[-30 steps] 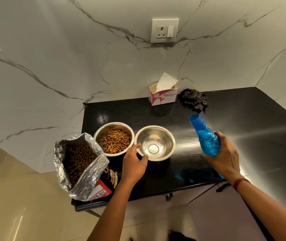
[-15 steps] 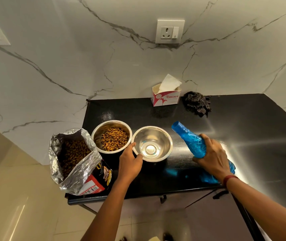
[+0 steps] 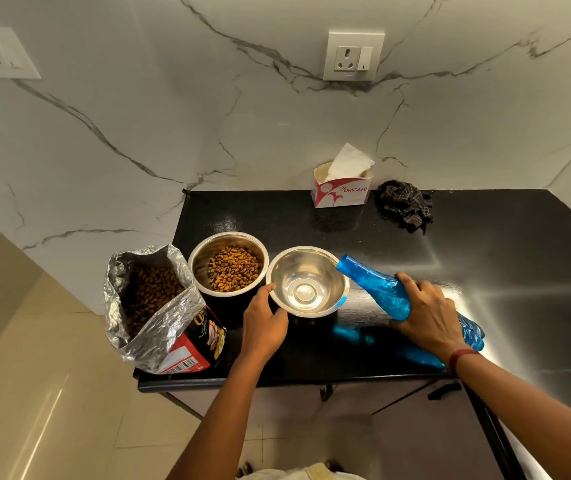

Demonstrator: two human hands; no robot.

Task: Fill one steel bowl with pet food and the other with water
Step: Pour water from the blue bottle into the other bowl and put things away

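Observation:
Two steel bowls stand side by side on the black counter (image 3: 485, 244). The left bowl (image 3: 198, 263) holds brown kibble. The right bowl (image 3: 325, 271) looks to hold no kibble; its inside is shiny, and I cannot tell whether water is in it. My left hand (image 3: 264, 323) holds the right bowl's near-left rim between thumb and fingers. My right hand (image 3: 428, 315) grips a blue plastic bottle (image 3: 377, 289), tilted low, its open mouth at the right bowl's right rim. An open foil pet food bag (image 3: 149, 303) leans at the counter's left edge.
A tissue box (image 3: 341, 192) and a dark crumpled cloth (image 3: 403, 207) sit by the marble wall at the back. A socket plate (image 3: 352, 56) is on the wall above. The counter's front edge runs just below the bag; tiled floor lies to the left.
My right hand has tipped the blue bottle down and moved it left, so its mouth now reaches the right bowl's rim. My left hand stays on that bowl.

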